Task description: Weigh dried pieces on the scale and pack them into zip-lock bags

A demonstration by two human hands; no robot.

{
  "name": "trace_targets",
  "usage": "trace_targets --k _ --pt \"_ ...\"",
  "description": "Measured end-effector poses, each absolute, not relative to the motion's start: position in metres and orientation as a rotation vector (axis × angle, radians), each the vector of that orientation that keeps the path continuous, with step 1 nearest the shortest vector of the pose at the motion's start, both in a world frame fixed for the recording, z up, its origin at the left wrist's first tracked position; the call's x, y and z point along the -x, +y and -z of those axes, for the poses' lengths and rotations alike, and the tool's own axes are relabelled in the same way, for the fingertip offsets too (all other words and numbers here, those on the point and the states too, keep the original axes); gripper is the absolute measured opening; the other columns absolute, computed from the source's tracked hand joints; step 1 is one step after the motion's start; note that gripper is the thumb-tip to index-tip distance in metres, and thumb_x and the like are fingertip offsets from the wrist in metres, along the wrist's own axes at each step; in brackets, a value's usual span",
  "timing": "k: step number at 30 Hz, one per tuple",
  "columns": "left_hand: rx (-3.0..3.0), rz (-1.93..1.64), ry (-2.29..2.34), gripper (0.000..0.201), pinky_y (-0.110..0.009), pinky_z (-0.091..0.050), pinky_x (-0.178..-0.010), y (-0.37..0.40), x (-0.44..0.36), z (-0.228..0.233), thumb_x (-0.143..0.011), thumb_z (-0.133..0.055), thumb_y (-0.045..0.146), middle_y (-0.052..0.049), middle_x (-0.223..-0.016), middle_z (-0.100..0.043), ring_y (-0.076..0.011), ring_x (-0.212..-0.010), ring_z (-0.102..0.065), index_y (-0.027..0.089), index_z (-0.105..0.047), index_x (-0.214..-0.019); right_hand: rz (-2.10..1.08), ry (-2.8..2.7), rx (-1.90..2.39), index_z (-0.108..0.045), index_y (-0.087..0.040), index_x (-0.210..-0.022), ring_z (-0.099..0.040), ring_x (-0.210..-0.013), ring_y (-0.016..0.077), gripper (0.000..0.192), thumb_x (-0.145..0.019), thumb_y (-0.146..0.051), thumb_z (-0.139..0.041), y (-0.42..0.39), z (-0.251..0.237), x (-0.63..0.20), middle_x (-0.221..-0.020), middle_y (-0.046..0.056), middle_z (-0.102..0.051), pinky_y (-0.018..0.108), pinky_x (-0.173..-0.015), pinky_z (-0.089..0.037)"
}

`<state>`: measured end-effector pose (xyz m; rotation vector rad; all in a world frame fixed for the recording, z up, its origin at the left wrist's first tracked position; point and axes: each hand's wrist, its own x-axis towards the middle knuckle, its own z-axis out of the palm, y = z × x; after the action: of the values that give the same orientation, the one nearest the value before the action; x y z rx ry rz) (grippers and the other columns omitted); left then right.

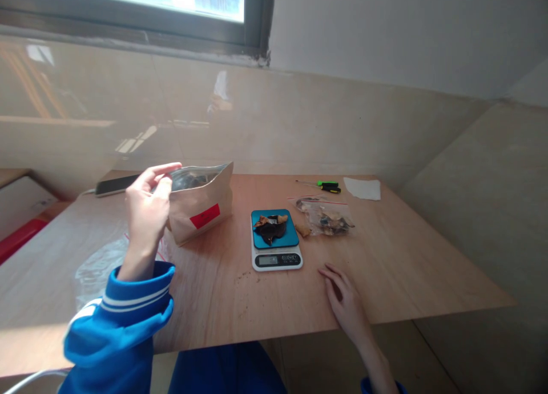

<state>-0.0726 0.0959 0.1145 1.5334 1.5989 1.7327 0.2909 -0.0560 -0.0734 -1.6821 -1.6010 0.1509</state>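
Note:
My left hand (149,202) grips the upper left edge of a brown kraft pouch (199,202) with a red label. The pouch stands upright with its mouth gaping; dark contents show inside. To its right, a kitchen scale (277,259) carries dark and tan dried pieces (271,229) on its blue plate; its display is too small to read. My right hand (342,297) rests near the table's front edge, fingers stretched and holding nothing, to the lower right of the scale. A loose tan piece (303,229) lies beside the scale.
Zip bags of dried pieces (331,220) lie right of the scale. Behind them are screwdrivers (327,185) and a white paper (362,189). At left lie a clear plastic bag (100,271) and a phone (115,185). Dark crumbs dot the wooden table (214,302); a tiled wall stands behind.

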Motion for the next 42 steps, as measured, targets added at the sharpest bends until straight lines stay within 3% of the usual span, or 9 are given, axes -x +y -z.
trace_targets --k 3,8,14,18,22,27,34,38,42 --pt "-1.529 -1.732 1.598 0.035 -0.022 -0.027 -0.049 0.096 0.073 -0.114 -0.08 -0.053 0.024 -0.001 -0.081 -0.066 -0.0061 -0.053 -0.035 0.017 -0.071 -0.109 -0.134 -1.631 1.653 -0.068 -0.023 -0.108 -0.062 -0.108 0.0266 0.029 -0.091 -0.028 -0.044 -0.037 0.061 -0.283 -0.113 0.012 -0.068 0.049 -0.095 -0.051" --pt "-1.57 -1.736 1.569 0.033 -0.021 -0.032 -0.053 0.096 0.075 -0.113 -0.08 -0.053 0.024 -0.002 -0.085 -0.067 -0.0085 -0.062 -0.044 0.018 -0.07 -0.108 -0.13 -1.822 1.558 -0.061 -0.02 -0.122 -0.055 -0.121 0.0276 0.038 -0.088 -0.022 -0.044 0.028 0.04 -0.275 -0.128 0.013 -0.061 0.053 -0.104 -0.043" --pt "-1.572 -1.719 1.568 0.033 -0.021 -0.031 -0.052 0.095 0.075 -0.113 -0.082 -0.053 0.025 -0.002 -0.088 -0.069 -0.0071 -0.058 -0.042 0.018 -0.07 -0.109 -0.099 -1.843 1.613 -0.07 -0.017 -0.098 -0.064 -0.096 0.0293 0.028 -0.082 -0.016 -0.047 0.062 0.04 -0.285 -0.1 0.014 -0.071 0.051 -0.092 -0.048" --pt "-1.575 -1.721 1.57 0.033 -0.022 -0.033 -0.053 0.095 0.075 -0.112 -0.082 -0.053 0.026 -0.003 -0.088 -0.069 -0.0078 -0.059 -0.044 0.017 -0.07 -0.11 -0.066 -1.72 1.629 -0.071 -0.019 -0.092 -0.065 -0.091 0.0279 0.024 -0.085 -0.02 -0.047 0.049 0.024 -0.28 -0.095 0.011 -0.073 0.046 -0.085 -0.051" --pt "-1.576 -1.72 1.566 0.033 -0.022 -0.036 -0.055 0.095 0.075 -0.111 -0.083 -0.053 0.027 -0.005 -0.092 -0.07 -0.0092 -0.063 -0.049 0.018 -0.07 -0.11 -0.104 -1.608 1.568 -0.071 -0.019 -0.099 -0.067 -0.094 0.0257 0.026 -0.09 -0.026 -0.048 0.042 0.011 -0.254 -0.101 0.01 -0.074 0.042 -0.085 -0.053" --pt "-1.566 -1.725 1.557 0.032 -0.022 -0.032 -0.052 0.095 0.075 -0.112 -0.082 -0.054 0.024 -0.003 -0.086 -0.069 -0.0076 -0.058 -0.044 0.017 -0.071 -0.108 -0.109 -1.851 1.483 -0.071 -0.02 -0.109 -0.065 -0.105 0.0254 0.031 -0.092 -0.022 -0.045 0.042 0.02 -0.234 -0.11 0.011 -0.072 0.045 -0.095 -0.05" --pt "-1.528 -1.727 1.545 0.032 -0.02 -0.033 -0.051 0.094 0.074 -0.113 -0.081 -0.054 0.025 -0.003 -0.085 -0.07 -0.0068 -0.056 -0.045 0.017 -0.071 -0.107 -0.136 -1.894 1.458 -0.051 -0.026 -0.138 -0.048 -0.132 0.0239 0.046 -0.093 -0.02 -0.041 0.012 0.018 -0.256 -0.143 0.009 -0.051 0.047 -0.108 -0.04" --pt "-1.559 -1.71 1.564 0.032 -0.023 -0.045 -0.063 0.09 0.071 -0.112 -0.083 -0.054 0.027 -0.006 -0.096 -0.073 -0.0108 -0.069 -0.058 0.018 -0.07 -0.11 -0.218 -1.745 1.416 -0.054 -0.027 -0.134 -0.049 -0.13 0.0238 0.041 -0.095 -0.023 -0.044 0.002 -0.005 -0.269 -0.138 0.009 -0.054 0.049 -0.11 -0.039" --pt "-1.577 -1.685 1.556 0.036 -0.032 -0.048 -0.093 0.083 0.07 -0.107 -0.084 -0.056 0.032 -0.01 -0.117 -0.07 -0.0177 -0.101 -0.065 0.015 -0.067 -0.115 -0.347 -1.713 1.192 -0.06 -0.027 -0.126 -0.051 -0.127 0.0217 0.034 -0.094 -0.023 -0.047 0.016 -0.066 -0.25 -0.133 0.006 -0.059 0.043 -0.106 -0.044"
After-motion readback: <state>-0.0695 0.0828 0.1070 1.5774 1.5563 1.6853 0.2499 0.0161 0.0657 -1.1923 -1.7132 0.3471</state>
